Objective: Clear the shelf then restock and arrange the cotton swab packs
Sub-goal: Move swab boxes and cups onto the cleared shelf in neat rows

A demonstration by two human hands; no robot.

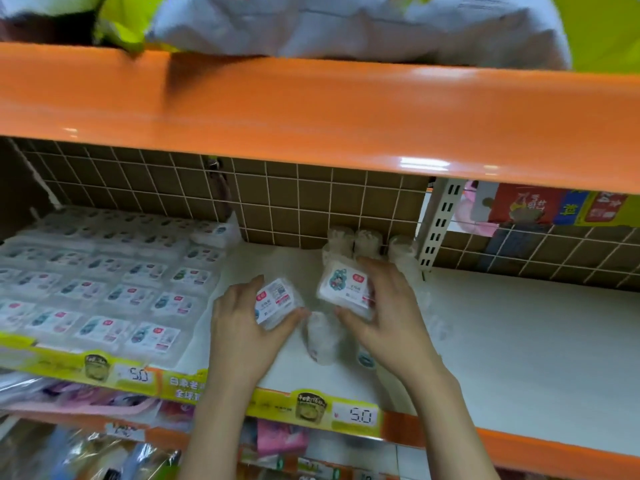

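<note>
White shelf (519, 341): each hand (left (239, 327), right (388, 313)) grips a pack.

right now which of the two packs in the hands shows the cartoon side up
The pack in the right hand: its label shows a teal cartoon figure. The left hand's pack shows a QR code instead.

1. Two bare forearms reaching up from the lower edge, angled slightly toward each other.
2. Left hand (242, 323) palm down, thumb to the right, fingers curled round a small clear plastic pack with a white label (277, 301).
3. Right hand (384, 306) higher and farther forward, thumb low at the near edge, fingers over the top of a second small clear plastic pack with a teal-figured label (344, 284).
4. Hands close together, not touching.
</note>
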